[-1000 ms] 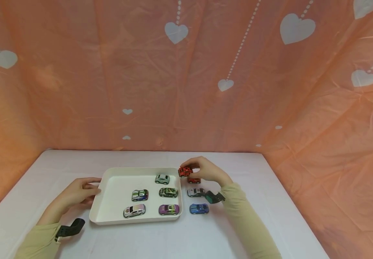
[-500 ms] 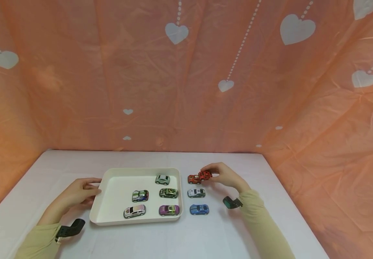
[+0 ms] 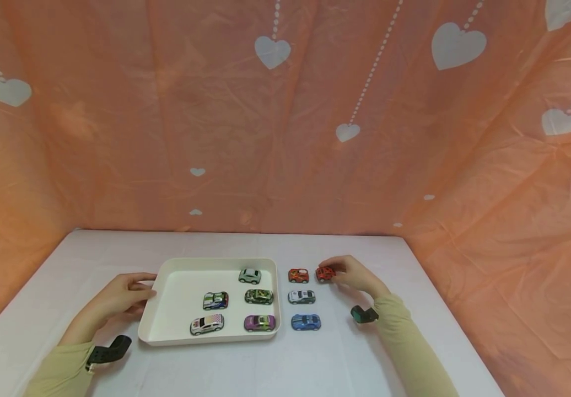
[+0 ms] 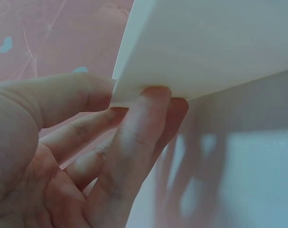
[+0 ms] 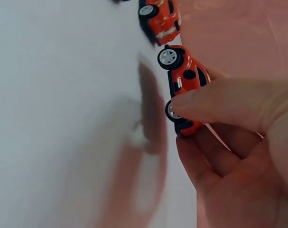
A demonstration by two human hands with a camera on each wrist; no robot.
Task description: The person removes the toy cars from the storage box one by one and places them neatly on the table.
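My right hand [image 3: 357, 274] pinches a red and black toy car [image 3: 324, 274] just right of another red toy car [image 3: 298, 275]. In the right wrist view the thumb lies across the side of the held car [image 5: 185, 76], and a shadow beneath shows it off the table. My left hand [image 3: 119, 298] grips the left wall of a white tray [image 3: 176, 336], its thumb and fingers on either side of the rim in the left wrist view. Inside the tray are several toy cars, among them a purple one [image 3: 259, 323] and a camouflage one [image 3: 258, 296].
Right of the tray, a silver-white toy car [image 3: 301, 297] and a blue toy car [image 3: 306, 322] stand in a column below the red one. The white table [image 3: 216, 369] meets an orange curtain [image 3: 236, 138] with pale hearts at the back and sides.
My right hand has carried the red and black toy car rightward, from beside the tray's right rim to past the other red car. My left hand has stayed on the tray.
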